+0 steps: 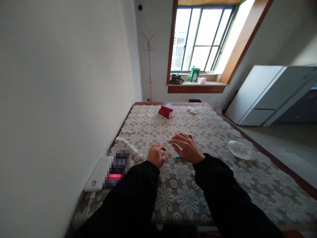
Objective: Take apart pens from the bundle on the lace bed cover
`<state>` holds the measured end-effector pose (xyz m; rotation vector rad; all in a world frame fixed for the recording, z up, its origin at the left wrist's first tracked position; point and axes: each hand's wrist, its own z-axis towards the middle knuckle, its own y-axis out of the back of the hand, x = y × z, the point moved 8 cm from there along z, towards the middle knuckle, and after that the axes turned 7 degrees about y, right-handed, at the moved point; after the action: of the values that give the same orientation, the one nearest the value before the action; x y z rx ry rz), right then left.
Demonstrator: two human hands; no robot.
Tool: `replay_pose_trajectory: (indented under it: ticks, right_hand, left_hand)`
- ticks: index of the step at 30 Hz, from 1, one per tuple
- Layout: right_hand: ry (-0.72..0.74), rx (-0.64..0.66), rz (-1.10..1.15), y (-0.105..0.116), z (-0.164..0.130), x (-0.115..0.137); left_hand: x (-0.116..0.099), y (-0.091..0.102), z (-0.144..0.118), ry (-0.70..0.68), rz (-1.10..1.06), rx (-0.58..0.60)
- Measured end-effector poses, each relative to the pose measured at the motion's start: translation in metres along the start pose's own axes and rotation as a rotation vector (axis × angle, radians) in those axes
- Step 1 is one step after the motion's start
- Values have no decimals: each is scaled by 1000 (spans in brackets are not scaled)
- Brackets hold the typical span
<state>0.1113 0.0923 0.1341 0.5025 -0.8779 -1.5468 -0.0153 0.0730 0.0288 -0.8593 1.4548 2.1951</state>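
Fingers of the left hand (156, 158) curl towards the thumb in a near-closed ring; from here I cannot tell whether they pinch anything. Rightward, a blue stick (178, 157) shows one end by the right hand (188, 148), apparently lying on the cloth-covered desk (187, 200). I judge it light, stiff, maybe slick and apt to roll; I'd grip mid-length, across it. Right-hand fingers: loosely bent, thumb apart, no object seen between. Just beyond, dark slim items (189, 136), partly hidden, probably light too.

Left hand (156, 156) is kinda curled, thumb and finger making a little loop, while right hand (187, 147) is palm-down, fingers loosely bent.
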Motion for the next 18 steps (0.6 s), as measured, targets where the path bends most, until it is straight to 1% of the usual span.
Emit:
replay_pose_trajectory:
  ticks: [3,6,8,11,18]
  right_hand:
    - [-21,93,-34,-40,-26,-16]
    - [-30,137,-41,-64,-40,-21]
    - [-52,140,-33,-71,-45,-24]
    - [-110,113,18,-75,-49,-30]
    - [-307,-13,168,-80,-59,-44]
  left_hand:
    - [2,-1,0,-4,2,-7]
    - [4,-1,0,-9,-3,-8]
    - [3,-2,0,-14,-10,0]
    - [1,-3,0,-34,-26,22]
    - [-6,0,-2,-70,-100,13]
